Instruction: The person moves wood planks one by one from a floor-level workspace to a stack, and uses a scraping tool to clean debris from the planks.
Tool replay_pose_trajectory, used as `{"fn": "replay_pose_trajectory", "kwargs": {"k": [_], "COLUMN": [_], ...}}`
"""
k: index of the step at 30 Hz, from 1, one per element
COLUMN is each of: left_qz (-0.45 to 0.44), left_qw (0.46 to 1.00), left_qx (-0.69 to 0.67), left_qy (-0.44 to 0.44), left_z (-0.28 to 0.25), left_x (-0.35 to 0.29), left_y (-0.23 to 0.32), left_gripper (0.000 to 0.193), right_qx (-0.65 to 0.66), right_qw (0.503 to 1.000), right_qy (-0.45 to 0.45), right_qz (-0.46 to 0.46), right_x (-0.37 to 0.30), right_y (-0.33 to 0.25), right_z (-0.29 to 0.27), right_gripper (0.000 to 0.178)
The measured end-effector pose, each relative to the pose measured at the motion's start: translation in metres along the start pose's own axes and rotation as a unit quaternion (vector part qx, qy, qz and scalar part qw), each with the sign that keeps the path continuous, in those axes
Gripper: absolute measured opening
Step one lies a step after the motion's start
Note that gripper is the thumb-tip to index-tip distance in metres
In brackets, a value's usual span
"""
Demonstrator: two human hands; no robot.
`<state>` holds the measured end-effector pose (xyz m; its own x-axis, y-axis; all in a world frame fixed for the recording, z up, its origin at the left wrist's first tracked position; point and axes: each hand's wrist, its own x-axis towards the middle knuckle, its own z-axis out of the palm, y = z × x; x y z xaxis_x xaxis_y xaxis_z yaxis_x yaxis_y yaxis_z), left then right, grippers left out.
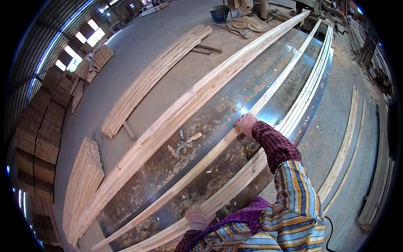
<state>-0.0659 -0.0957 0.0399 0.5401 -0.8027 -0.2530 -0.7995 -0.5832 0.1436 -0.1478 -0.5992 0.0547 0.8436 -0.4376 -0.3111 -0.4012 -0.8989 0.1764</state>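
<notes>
My right hand point(246, 124), in a pinkish glove, is closed over a single long wooden strip point(189, 175) lying lengthwise on a dark metal table. Lower down, my left hand point(199, 217), in a similar glove, rests on a bundle of pale wooden strips point(239, 178) along the table's near edge. Its fingers look loosely stretched over the wood. Toward the far edge lies a thicker row of long strips point(180, 111). A hooked tool with a wooden handle point(189, 142) sits on the table between that row and the single strip.
Sawdust is scattered over the metal table point(268, 77). Machinery point(323, 10) stands at its far end. A stack of boards point(155, 77) lies on the floor to the left, near large lumber piles point(40, 130). More strips point(342, 147) lie to the right; a dark bucket point(219, 14) stands at the back.
</notes>
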Motion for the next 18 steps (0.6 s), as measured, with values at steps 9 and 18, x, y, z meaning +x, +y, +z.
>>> {"fn": "replay_pose_trajectory", "kwargs": {"k": [9,18], "left_qz": [0.005,0.005], "left_qw": [1.000,0.999], "left_qx": [0.011,0.038], "left_qy": [0.012,0.037], "left_z": [0.007,-0.018], "left_x": [-0.003,-0.004], "left_y": [-0.002,0.013], "left_gripper": [0.098,0.096], "right_qx": [0.016,0.025], "right_qw": [1.000,0.993], "right_qy": [0.015,-0.049], "right_qz": [0.005,-0.101], "right_x": [0.008,0.025], "right_y": [0.002,-0.081], "right_z": [0.012,-0.019], "right_gripper": [0.067,0.094]}}
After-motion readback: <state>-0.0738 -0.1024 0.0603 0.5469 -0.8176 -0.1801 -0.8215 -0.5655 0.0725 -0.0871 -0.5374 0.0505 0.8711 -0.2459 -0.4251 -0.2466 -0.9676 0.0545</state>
